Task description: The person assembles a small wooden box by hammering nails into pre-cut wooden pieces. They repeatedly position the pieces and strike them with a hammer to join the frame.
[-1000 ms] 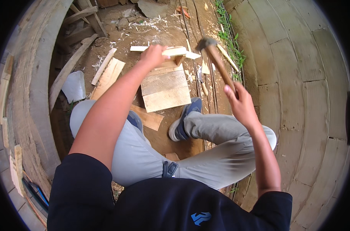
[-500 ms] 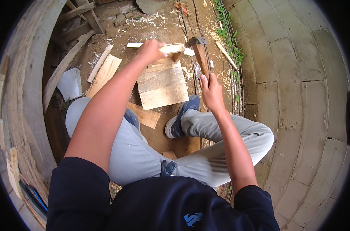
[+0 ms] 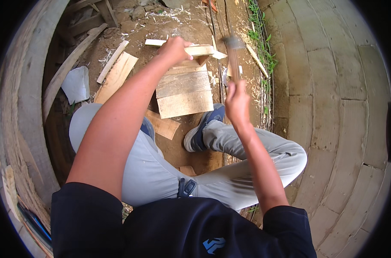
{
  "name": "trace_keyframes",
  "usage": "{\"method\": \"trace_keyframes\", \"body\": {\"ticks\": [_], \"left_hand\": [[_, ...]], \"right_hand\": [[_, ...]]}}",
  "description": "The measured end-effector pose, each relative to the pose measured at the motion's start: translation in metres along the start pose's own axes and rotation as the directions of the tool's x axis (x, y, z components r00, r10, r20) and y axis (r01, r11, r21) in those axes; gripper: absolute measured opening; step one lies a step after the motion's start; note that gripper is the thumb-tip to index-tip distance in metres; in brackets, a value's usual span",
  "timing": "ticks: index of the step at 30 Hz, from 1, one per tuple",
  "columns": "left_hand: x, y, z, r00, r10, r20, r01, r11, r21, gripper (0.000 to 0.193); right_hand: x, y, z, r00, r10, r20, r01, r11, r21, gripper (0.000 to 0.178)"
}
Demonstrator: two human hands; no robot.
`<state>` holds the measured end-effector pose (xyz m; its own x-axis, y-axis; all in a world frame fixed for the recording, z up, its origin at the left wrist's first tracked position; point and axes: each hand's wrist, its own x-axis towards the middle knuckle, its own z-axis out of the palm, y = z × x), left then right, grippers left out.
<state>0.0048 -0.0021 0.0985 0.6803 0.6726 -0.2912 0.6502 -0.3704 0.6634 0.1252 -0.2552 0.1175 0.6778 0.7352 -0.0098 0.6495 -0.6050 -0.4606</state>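
Note:
My left hand [image 3: 175,50] is closed around a short pale strip of wood [image 3: 200,50] at the far edge of a small wooden piece made of boards [image 3: 184,95]. The strip sits on a darker upright block [image 3: 202,59]. My right hand [image 3: 237,101] grips the wooden handle of a hammer [image 3: 233,60]. The hammer's metal head is raised to the right of the strip, apart from it and blurred by motion. Part of the left hand's fingers is hidden behind the wood.
Loose boards [image 3: 116,77] and a grey stone slab [image 3: 76,84] lie at left, beside leaning timber [image 3: 71,69]. Another board [image 3: 162,124] rests between my shoes. Wires and green weeds [image 3: 258,34] run along a block wall [image 3: 328,86] at right. Wood chips litter the dirt.
My right hand has moved slightly with the hammer, whose head has shifted to the right and is now blurred. The left hand keeps its hold on the wood strip. The view has shifted a little.

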Motion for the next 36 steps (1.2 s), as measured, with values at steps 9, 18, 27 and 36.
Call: {"method": "trace_keyframes", "body": {"ticks": [9,18,27,36], "left_hand": [[-0.002,-0.007,-0.002,0.999,-0.030,-0.013,0.030,0.999,0.027,0.059],[-0.002,-0.010,-0.003,1.000,-0.002,-0.006,0.002,0.999,0.054,0.058],[0.003,-0.010,-0.024,0.960,-0.046,-0.277,0.028,0.997,-0.068,0.047],[0.019,0.012,-0.062,0.902,0.011,-0.432,-0.227,0.863,-0.451,0.044]], "right_hand": [[0.007,-0.054,-0.038,0.986,-0.056,-0.160,0.084,0.982,0.172,0.021],[0.014,-0.038,-0.050,0.987,0.048,0.150,-0.059,0.996,0.070,0.033],[-0.043,0.013,0.020,0.943,0.289,0.164,-0.297,0.955,0.022,0.029],[-0.051,0.039,0.076,0.958,0.080,0.274,-0.062,0.995,-0.074,0.046]]}}
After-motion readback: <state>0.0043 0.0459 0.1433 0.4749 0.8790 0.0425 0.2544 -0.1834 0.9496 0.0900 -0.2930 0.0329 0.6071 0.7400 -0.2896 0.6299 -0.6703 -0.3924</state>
